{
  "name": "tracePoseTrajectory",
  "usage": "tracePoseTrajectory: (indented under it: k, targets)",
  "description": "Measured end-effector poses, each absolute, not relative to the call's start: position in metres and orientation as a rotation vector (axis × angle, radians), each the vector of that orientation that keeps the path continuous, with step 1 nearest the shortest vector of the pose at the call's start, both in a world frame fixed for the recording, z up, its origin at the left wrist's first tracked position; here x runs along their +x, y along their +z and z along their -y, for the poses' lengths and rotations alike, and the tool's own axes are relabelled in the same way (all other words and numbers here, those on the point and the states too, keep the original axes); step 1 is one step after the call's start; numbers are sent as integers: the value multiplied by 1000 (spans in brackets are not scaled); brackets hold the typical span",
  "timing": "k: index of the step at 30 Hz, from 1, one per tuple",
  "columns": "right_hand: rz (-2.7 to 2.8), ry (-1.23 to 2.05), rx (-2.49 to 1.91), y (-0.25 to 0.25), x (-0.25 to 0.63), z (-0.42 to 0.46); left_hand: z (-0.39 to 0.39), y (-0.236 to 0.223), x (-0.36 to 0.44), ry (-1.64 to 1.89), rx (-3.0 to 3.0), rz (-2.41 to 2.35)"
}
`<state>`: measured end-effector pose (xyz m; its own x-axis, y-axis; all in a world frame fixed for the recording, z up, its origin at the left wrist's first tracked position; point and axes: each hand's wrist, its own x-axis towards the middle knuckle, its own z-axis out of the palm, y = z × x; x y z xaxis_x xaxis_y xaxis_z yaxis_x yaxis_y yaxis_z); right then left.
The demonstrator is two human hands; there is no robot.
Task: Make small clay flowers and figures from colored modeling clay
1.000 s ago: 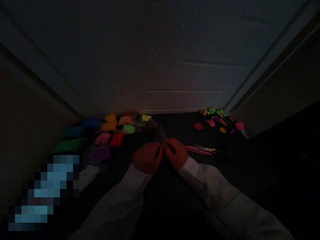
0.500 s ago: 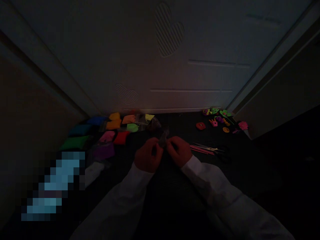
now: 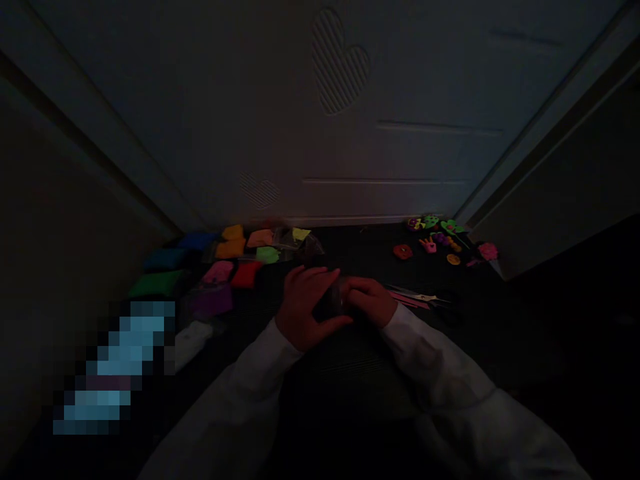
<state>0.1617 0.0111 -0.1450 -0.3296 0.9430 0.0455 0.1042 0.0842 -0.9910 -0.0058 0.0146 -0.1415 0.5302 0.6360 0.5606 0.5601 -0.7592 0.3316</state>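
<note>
In the dim head view, a small see-through plastic bag [image 3: 338,297] with dark contents is between my hands over the dark table. My right hand [image 3: 370,300] has its fingers closed on the bag's right side. On the left, my left hand [image 3: 306,308] is open, thumb and fingers stretched out around the bag's left side; whether its palm touches the bag I cannot tell. Just right of my right hand lie scissors [image 3: 424,297] and several pink strips [image 3: 411,301].
Coloured packets, among them a red packet [image 3: 246,274], a purple packet [image 3: 215,299] and a green packet [image 3: 157,284], lie to the left. Small figures, including a red piece [image 3: 402,251] and a pink flower [image 3: 487,251], stand back right. A pale panel [image 3: 280,120] rises behind the table.
Both hands were pinching the bag from either side. My left hand has since let go and spread its fingers, while my right hand has shifted slightly right and down.
</note>
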Motion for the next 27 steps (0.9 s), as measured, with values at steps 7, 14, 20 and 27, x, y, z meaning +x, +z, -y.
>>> tracePoseTrajectory:
  k: [7, 14, 20, 27]
  targets:
    - [1561, 1430, -1085, -149, 166, -14, -17, -150, -4, 951, 2479, -1012]
    - [1438, 1558, -1101, -148, 165, -13, -13, -149, 0, 920, 2393, -1013]
    - [1459, 1648, -1151, -150, 168, -14, -13, -151, 0, 872, 2392, -1000]
    - [1484, 1688, -1234, -155, 177, -18, -12, -150, 0, 900, 2338, -968]
